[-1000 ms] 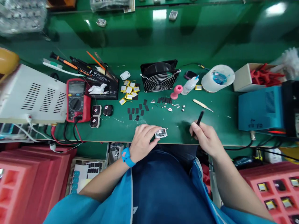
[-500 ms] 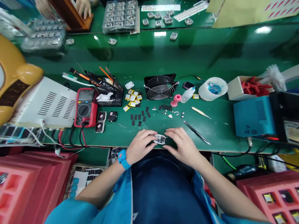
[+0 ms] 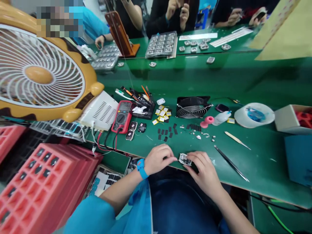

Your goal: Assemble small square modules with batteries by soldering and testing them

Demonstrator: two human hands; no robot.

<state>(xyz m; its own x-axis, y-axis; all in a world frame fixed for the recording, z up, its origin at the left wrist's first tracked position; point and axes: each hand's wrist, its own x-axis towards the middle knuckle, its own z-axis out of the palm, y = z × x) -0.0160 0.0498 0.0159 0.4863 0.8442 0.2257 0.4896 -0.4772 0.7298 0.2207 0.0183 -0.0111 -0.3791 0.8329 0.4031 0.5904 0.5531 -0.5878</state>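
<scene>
1. Silvery-white small electronic module [image 3: 184, 159] pinched at the near edge of the green bench [image 3: 268, 162], right between the two sets of fingertips.
2. Left hand [image 3: 158, 159] curled, fingers drawn together, thumb and forefinger tips [image 3: 173, 159] closed against the module's left edge; blue wristband [image 3: 141, 168] behind the knuckles.
3. Right hand [image 3: 204, 169] bent over from the other side, fingers [image 3: 193, 157] closed on the module's right edge, partly covering it.
4. Impossible to tell whether the module rests on the bench or sits slightly lifted.
5. Just beyond the right fingers, to their right: black tweezers [image 3: 231, 163] lying free on the bench, touched by neither hand.
6. Farther out past the tweezers: pale pointed stick [image 3: 236, 140], also lying loose.
7. Ahead of the fingertips, well apart: scattered black pads [image 3: 165, 132] and tiny metal parts [image 3: 202, 136].
8. Beyond those: pile of yellow-wrapped cells [image 3: 162, 114], black grille fan [image 3: 192, 107], pink spool [image 3: 206, 122].
9. Ahead and left of the left fingers: red multimeter [image 3: 122, 116] with leads trailing toward the bench edge.
10. Far left of the left hand: red compartment tray [image 3: 41, 182] below bench level, large yellow desk fan [image 3: 41, 74] above it.
11. Across the far bench: other people's hands [image 3: 179, 9] at trays of parts, well apart from everything here.
</scene>
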